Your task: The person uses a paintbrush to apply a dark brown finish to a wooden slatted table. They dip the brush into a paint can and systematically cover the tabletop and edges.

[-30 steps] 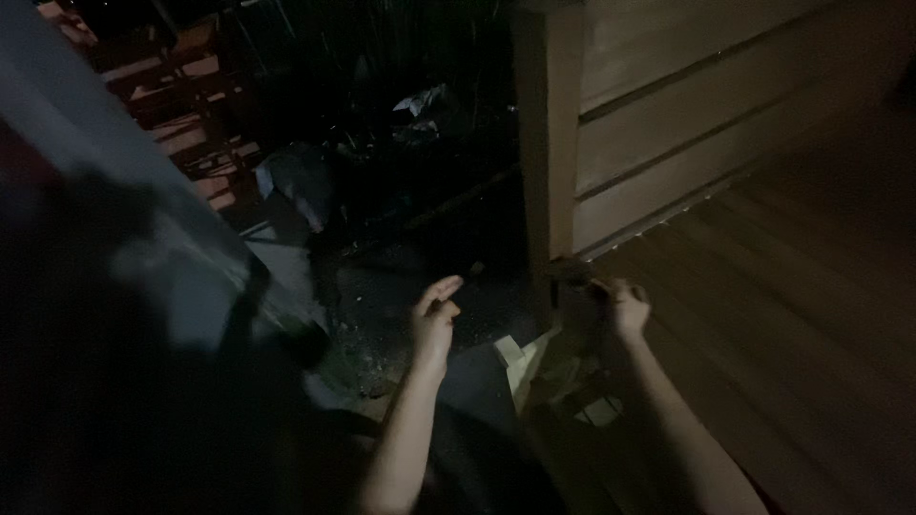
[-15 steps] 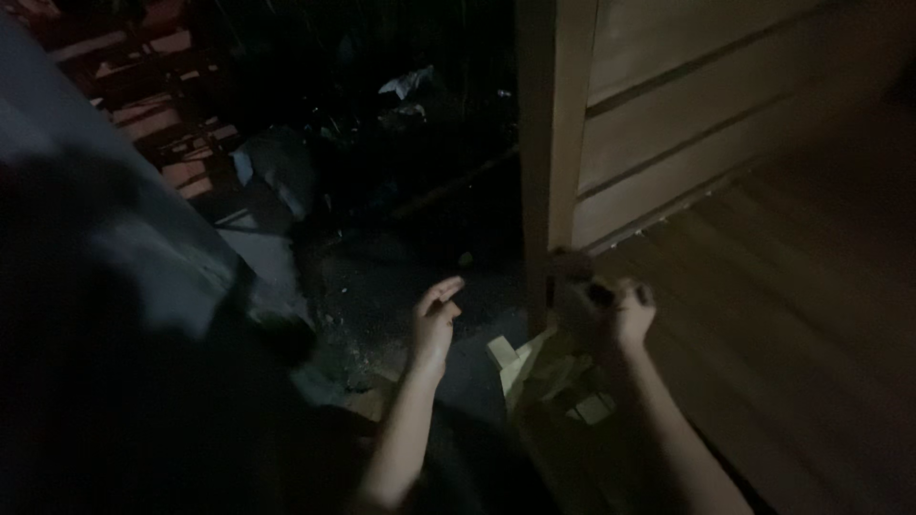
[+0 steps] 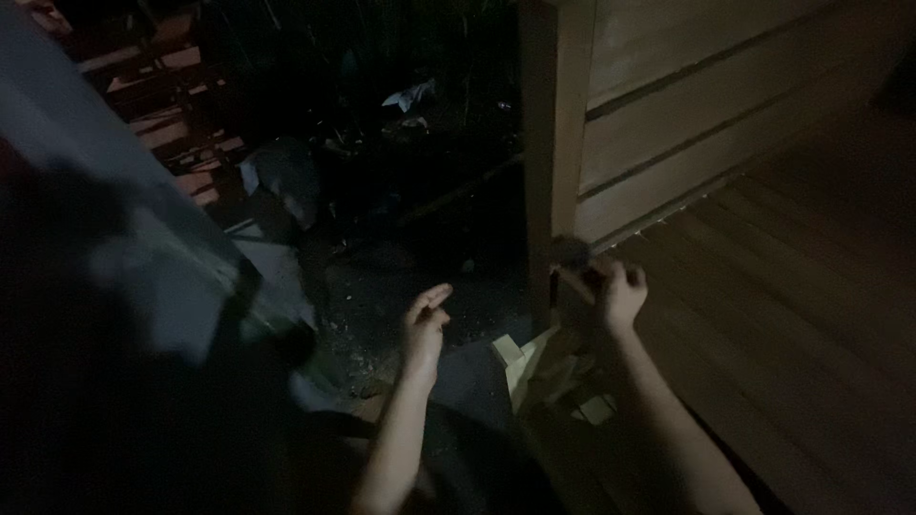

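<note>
Starting at the left edge, we log a large grey sloping panel [image 3: 124,248], dim and partly in shadow, filling most of that side. Behind it, upper left, we note reddish slatted boards [image 3: 162,105], barely lit.

Next, dark ground [image 3: 382,286] strewn with pale specks and small debris; a pale scrap [image 3: 410,95] lies farther back in the gloom, its kind not readable.

Item, our left hand [image 3: 425,324]: raised over the dark ground, thumb and fingers loosely spread, grip open and holding nothing, touching nothing we can make out.

Item, pale wooden offcuts [image 3: 520,358]: small blocks and slivers lying between our two forearms, at the foot of the post, with one more pale piece [image 3: 596,410] just under the right forearm.

Item, upright wooden post [image 3: 553,143]: square-edged, standing at the corner where the horizontal plank wall [image 3: 706,124] begins.

Item, our right hand [image 3: 615,291]: fingers curled, grip closed around a small dark object [image 3: 571,253] pressed against the lower part of the post; the object is too dark for us to say what it is.

Last, to the right, a wooden plank deck [image 3: 801,315] running along the base of the wall, boards laid lengthwise, dim toward the far corner.
</note>
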